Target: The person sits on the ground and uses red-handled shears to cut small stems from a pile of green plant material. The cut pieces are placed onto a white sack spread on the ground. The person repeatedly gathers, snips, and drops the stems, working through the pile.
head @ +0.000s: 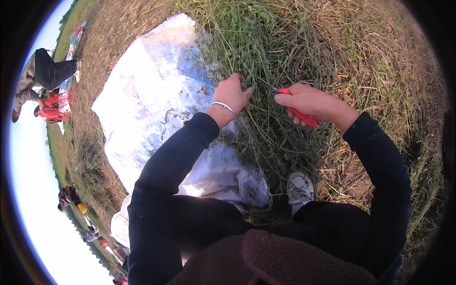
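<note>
My right hand (302,103) is closed around the red handles of a pair of pruning shears or scissors (298,111); the metal tip points up and left into a heap of cut green plants (281,142). My left hand (233,94), with a silver bangle (225,104) at the wrist, is at the left edge of the heap, thumb and fingers apart at the stems; whether it pinches any is unclear. Under and left of it lies a white plastic sheet (131,96) with small plant bits scattered over it. The blades' exact opening cannot be told.
Dry straw and grass (377,71) cover the ground on the right. My shoe (301,188) stands at the heap's lower edge. At the far left a person (34,74) bends over with red strips (55,108) in hand. Other people (66,197) are farther off, lower left.
</note>
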Action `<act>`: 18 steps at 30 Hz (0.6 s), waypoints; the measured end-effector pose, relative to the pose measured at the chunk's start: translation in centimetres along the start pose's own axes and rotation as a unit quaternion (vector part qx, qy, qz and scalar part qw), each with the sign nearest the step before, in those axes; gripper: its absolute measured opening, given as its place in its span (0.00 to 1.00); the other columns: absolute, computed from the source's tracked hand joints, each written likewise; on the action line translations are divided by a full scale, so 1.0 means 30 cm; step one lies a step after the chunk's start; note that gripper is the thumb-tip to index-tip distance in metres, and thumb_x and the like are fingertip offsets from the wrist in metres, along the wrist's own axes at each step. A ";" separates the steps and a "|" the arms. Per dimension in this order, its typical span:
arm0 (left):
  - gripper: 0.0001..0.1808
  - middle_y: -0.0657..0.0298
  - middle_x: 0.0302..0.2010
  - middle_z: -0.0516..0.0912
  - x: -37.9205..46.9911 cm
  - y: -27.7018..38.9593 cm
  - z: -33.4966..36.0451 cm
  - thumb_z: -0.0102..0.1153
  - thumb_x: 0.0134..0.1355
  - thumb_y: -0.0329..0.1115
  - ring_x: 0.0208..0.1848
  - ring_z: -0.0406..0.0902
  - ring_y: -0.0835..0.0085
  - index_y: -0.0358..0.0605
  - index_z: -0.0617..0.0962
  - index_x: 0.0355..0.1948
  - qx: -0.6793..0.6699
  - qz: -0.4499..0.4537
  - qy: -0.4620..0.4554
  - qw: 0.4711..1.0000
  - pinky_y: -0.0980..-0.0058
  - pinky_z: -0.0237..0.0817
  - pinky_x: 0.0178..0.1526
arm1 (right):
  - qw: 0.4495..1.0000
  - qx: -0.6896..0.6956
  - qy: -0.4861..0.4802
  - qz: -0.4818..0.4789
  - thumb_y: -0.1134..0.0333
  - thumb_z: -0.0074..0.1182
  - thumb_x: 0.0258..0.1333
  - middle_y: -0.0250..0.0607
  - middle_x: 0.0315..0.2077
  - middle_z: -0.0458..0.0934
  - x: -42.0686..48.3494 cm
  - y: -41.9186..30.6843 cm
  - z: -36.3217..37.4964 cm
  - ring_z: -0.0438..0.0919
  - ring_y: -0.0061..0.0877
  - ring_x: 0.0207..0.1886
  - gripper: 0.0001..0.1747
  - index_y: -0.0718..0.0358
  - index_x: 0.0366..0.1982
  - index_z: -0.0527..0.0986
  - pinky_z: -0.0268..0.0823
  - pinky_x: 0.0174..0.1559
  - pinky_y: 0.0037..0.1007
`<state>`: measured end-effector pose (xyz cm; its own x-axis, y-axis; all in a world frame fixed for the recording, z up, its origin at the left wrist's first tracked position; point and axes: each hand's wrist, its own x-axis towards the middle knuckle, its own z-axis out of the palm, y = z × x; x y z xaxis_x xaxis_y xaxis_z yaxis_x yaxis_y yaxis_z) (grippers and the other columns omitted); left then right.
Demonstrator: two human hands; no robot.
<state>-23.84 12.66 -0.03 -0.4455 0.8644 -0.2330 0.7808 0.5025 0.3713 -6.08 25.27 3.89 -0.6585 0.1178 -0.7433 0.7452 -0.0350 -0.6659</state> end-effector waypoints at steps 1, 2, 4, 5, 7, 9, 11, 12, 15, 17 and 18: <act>0.22 0.45 0.30 0.80 0.001 -0.007 0.007 0.60 0.52 0.45 0.37 0.76 0.47 0.37 0.75 0.40 0.015 -0.037 -0.034 0.999 0.57 0.67 0.40 | 1.000 -0.012 -0.006 0.009 0.50 0.46 0.57 0.42 0.18 0.74 0.005 -0.008 0.001 0.74 0.26 0.17 0.28 0.72 0.22 0.70 0.67 0.17 0.27; 0.16 0.47 0.29 0.80 0.005 -0.014 0.013 0.58 0.52 0.43 0.37 0.77 0.49 0.40 0.76 0.34 0.056 -0.038 -0.063 0.996 0.58 0.69 0.40 | 1.000 -0.016 -0.001 0.012 0.50 0.45 0.58 0.41 0.17 0.73 0.022 -0.001 0.006 0.74 0.25 0.15 0.28 0.71 0.22 0.70 0.66 0.16 0.27; 0.15 0.48 0.29 0.80 0.006 -0.013 0.016 0.58 0.52 0.42 0.36 0.77 0.50 0.41 0.76 0.33 0.034 -0.027 -0.055 0.998 0.58 0.68 0.40 | 1.000 -0.025 0.009 0.016 0.50 0.43 0.60 0.39 0.13 0.73 0.050 -0.001 0.018 0.72 0.23 0.12 0.28 0.69 0.20 0.70 0.65 0.14 0.25; 0.14 0.49 0.29 0.80 0.008 -0.018 0.019 0.58 0.53 0.42 0.36 0.77 0.50 0.41 0.77 0.32 0.023 -0.022 -0.051 0.998 0.58 0.68 0.40 | 0.999 -0.029 0.005 0.022 0.51 0.44 0.59 0.40 0.14 0.72 0.056 -0.005 0.017 0.72 0.24 0.13 0.27 0.70 0.20 0.70 0.65 0.15 0.26; 0.13 0.52 0.25 0.80 0.005 -0.052 0.033 0.58 0.53 0.41 0.30 0.77 0.56 0.42 0.78 0.31 -0.062 -0.016 -0.024 0.998 0.62 0.67 0.34 | 0.999 -0.038 -0.004 0.034 0.53 0.45 0.57 0.41 0.16 0.72 0.051 -0.041 0.025 0.73 0.26 0.15 0.26 0.72 0.22 0.69 0.66 0.16 0.28; 0.12 0.56 0.21 0.80 -0.001 -0.076 0.043 0.60 0.54 0.40 0.22 0.77 0.67 0.40 0.79 0.31 -0.154 -0.031 -0.025 0.987 0.68 0.66 0.27 | 0.999 -0.033 0.000 0.016 0.53 0.45 0.57 0.41 0.15 0.72 0.076 -0.030 0.041 0.72 0.26 0.14 0.26 0.72 0.21 0.69 0.65 0.16 0.28; 0.10 0.61 0.21 0.79 -0.002 -0.094 0.049 0.59 0.56 0.37 0.19 0.73 0.75 0.40 0.79 0.31 -0.218 -0.039 -0.039 0.974 0.74 0.63 0.24 | 0.999 -0.031 0.007 0.003 0.53 0.45 0.57 0.40 0.14 0.72 0.092 -0.020 0.052 0.71 0.25 0.13 0.26 0.71 0.19 0.69 0.65 0.15 0.28; 0.09 0.63 0.21 0.79 -0.004 -0.093 0.040 0.58 0.57 0.36 0.18 0.70 0.79 0.40 0.79 0.32 -0.250 -0.044 -0.046 0.966 0.77 0.61 0.22 | 0.999 -0.032 0.011 -0.001 0.53 0.45 0.57 0.40 0.14 0.71 0.096 -0.014 0.052 0.71 0.25 0.12 0.26 0.71 0.19 0.69 0.64 0.15 0.27; 0.09 0.66 0.22 0.78 -0.022 -0.105 -0.023 0.57 0.59 0.35 0.17 0.66 0.83 0.39 0.78 0.32 -0.435 -0.125 -0.194 0.870 0.82 0.57 0.20 | 1.000 -0.011 0.018 -0.009 0.54 0.45 0.57 0.39 0.13 0.71 0.095 0.017 0.047 0.71 0.23 0.12 0.25 0.70 0.17 0.69 0.64 0.14 0.26; 0.10 0.66 0.22 0.78 -0.034 -0.121 -0.095 0.57 0.59 0.36 0.16 0.64 0.83 0.39 0.78 0.33 -0.509 -0.113 -0.239 0.819 0.83 0.54 0.18 | 1.000 0.004 0.014 0.000 0.54 0.45 0.58 0.38 0.14 0.72 0.060 0.046 0.030 0.71 0.22 0.13 0.24 0.69 0.18 0.69 0.64 0.14 0.26; 0.10 0.66 0.22 0.77 -0.046 -0.152 -0.137 0.58 0.59 0.36 0.15 0.63 0.83 0.38 0.78 0.33 -0.542 -0.109 -0.259 0.792 0.84 0.53 0.18 | 1.000 0.006 0.001 0.006 0.55 0.45 0.58 0.37 0.14 0.72 0.033 0.049 0.023 0.72 0.22 0.13 0.24 0.69 0.19 0.69 0.65 0.15 0.25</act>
<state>-28.59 9.25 2.30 -0.0599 0.7736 -0.6308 -0.2495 0.6003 0.7599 -5.70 24.65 2.12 -0.6496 0.1192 -0.7509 0.7516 -0.0479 -0.6578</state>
